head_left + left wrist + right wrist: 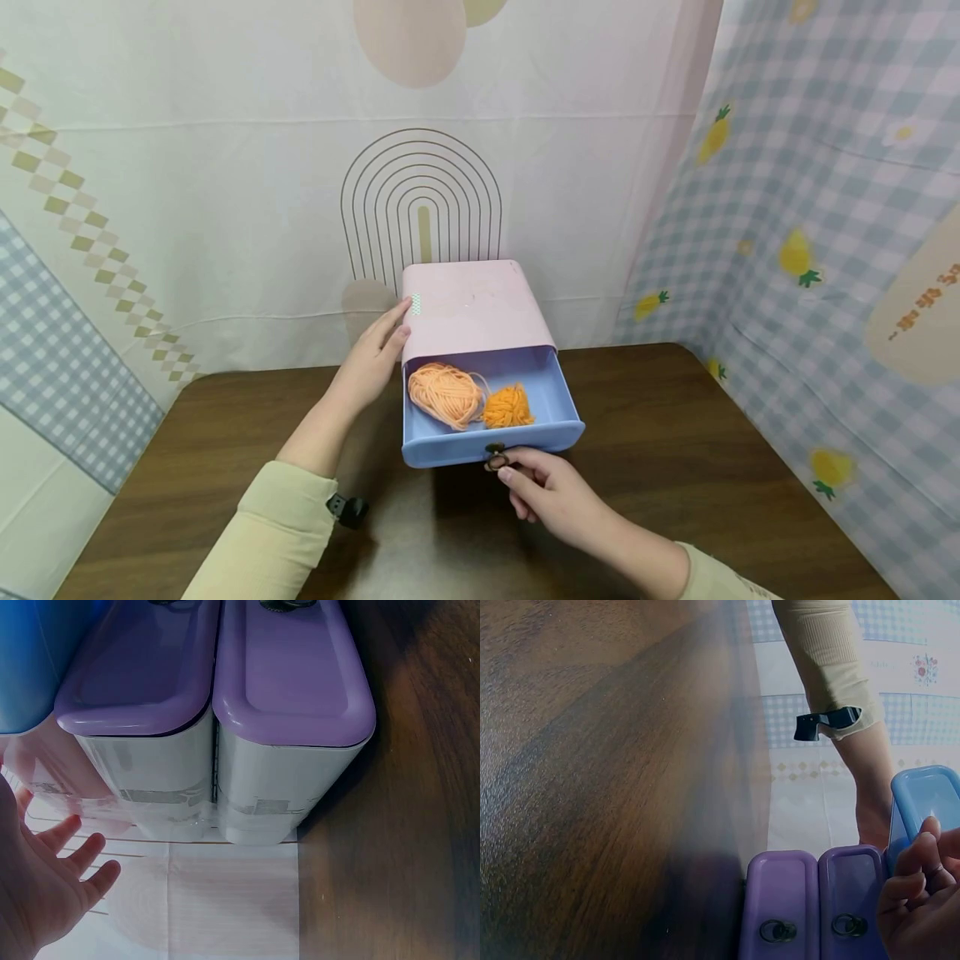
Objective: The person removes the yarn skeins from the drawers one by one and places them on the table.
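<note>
Blue drawer (543,435) juts toward the near side from a pink casing (474,312), which stands mid-bench (247,442) close to the far curtain (247,192); in the head view, the right hand (551,496) pinches the ring pull (497,461) on its front between thumb and forefinger, the other fingers curled beneath. At the left of the casing, the left hand (369,362) lies with its fingers extended and touching that side, gripping nothing. Inside the drawer, a peach yarn bundle (445,396) sits left of a smaller orange yarn bundle (508,407). Green-and-white checked tape (416,304) marks the casing's left edge, and orange characters (930,297) run across a beige patch on the right-hand checked cloth (817,350), too slanted and soft for me to read. From the left wrist, the left hand's fingers are spread and slightly bent beside the pink side; two purple drawers (142,682) lie beneath the blue one, their pale sides crossed by clear tape (172,806) and grey patches without legible text. From the right wrist, the right hand's bent fingers are at the blue front, their grip on the ring hidden; both purple fronts carry ring pulls, and tiny lettering by a printed flower (925,669) is too blurred to make out.
</note>
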`<move>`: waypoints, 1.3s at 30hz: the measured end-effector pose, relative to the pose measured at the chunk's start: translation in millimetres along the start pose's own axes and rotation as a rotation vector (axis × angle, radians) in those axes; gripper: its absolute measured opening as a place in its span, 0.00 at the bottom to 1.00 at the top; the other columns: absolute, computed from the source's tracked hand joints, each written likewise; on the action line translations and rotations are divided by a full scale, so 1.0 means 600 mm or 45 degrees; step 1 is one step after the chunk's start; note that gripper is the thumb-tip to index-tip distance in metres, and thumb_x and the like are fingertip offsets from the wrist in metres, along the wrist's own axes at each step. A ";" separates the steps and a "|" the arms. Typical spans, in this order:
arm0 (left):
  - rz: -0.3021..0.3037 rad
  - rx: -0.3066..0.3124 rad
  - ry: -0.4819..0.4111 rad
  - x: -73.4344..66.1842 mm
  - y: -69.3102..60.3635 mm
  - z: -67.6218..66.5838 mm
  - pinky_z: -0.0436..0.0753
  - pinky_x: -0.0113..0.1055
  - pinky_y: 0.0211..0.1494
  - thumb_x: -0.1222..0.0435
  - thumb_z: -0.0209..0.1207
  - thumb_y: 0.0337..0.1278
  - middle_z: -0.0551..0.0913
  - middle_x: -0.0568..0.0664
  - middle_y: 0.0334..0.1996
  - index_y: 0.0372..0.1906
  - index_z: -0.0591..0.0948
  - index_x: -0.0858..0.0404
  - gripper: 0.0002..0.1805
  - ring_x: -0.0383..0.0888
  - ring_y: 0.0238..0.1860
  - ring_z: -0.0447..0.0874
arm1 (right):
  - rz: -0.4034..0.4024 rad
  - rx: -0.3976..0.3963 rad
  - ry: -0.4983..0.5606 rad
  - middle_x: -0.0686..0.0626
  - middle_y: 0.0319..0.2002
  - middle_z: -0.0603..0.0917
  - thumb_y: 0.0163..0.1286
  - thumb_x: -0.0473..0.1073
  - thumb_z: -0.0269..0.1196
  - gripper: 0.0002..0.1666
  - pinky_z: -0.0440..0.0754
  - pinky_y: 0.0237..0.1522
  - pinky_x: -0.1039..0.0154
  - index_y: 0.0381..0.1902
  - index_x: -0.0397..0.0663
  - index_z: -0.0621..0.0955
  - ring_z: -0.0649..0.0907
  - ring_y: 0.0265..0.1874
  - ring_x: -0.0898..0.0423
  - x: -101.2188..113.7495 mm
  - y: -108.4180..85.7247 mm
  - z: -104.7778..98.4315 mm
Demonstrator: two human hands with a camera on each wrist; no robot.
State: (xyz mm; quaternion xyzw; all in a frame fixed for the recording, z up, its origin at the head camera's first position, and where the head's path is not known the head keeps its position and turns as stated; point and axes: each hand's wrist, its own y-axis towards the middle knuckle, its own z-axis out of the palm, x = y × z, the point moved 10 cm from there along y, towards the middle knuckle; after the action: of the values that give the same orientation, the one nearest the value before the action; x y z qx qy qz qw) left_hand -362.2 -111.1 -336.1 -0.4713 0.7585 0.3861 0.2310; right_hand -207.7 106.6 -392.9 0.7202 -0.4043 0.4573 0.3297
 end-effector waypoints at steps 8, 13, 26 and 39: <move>0.002 -0.001 0.001 0.002 -0.001 0.001 0.55 0.58 0.74 0.46 0.40 0.77 0.58 0.49 0.76 0.78 0.59 0.47 0.30 0.55 0.76 0.54 | 0.020 0.007 -0.056 0.55 0.19 0.77 0.77 0.46 0.57 0.13 0.76 0.19 0.65 0.51 0.44 0.80 0.74 0.16 0.63 -0.002 -0.007 0.001; 0.006 -0.001 0.000 0.000 -0.001 0.002 0.55 0.58 0.74 0.46 0.40 0.77 0.58 0.49 0.76 0.78 0.59 0.47 0.30 0.55 0.75 0.54 | 0.060 0.024 -0.086 0.55 0.18 0.77 0.77 0.47 0.57 0.13 0.77 0.20 0.65 0.52 0.48 0.80 0.74 0.16 0.63 -0.009 -0.014 -0.001; -0.005 0.001 -0.006 0.000 -0.001 0.002 0.55 0.58 0.74 0.45 0.39 0.77 0.58 0.49 0.77 0.78 0.58 0.46 0.30 0.56 0.75 0.54 | 0.002 0.051 -0.108 0.55 0.19 0.77 0.77 0.47 0.56 0.13 0.79 0.20 0.63 0.53 0.54 0.81 0.76 0.17 0.62 0.013 -0.027 -0.020; -0.035 0.010 -0.005 0.005 -0.001 0.003 0.56 0.59 0.73 0.42 0.38 0.76 0.57 0.50 0.77 0.78 0.57 0.43 0.31 0.56 0.76 0.53 | -0.043 0.009 -0.234 0.55 0.20 0.77 0.77 0.49 0.57 0.13 0.78 0.22 0.63 0.53 0.56 0.82 0.76 0.20 0.61 0.080 -0.025 -0.074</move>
State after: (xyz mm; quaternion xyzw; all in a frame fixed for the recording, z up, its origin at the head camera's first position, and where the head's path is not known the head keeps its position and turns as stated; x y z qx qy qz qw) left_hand -363.2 -111.2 -339.8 -0.4801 0.7529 0.3810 0.2396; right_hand -199.7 137.5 -333.5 0.7670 -0.4192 0.3850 0.2962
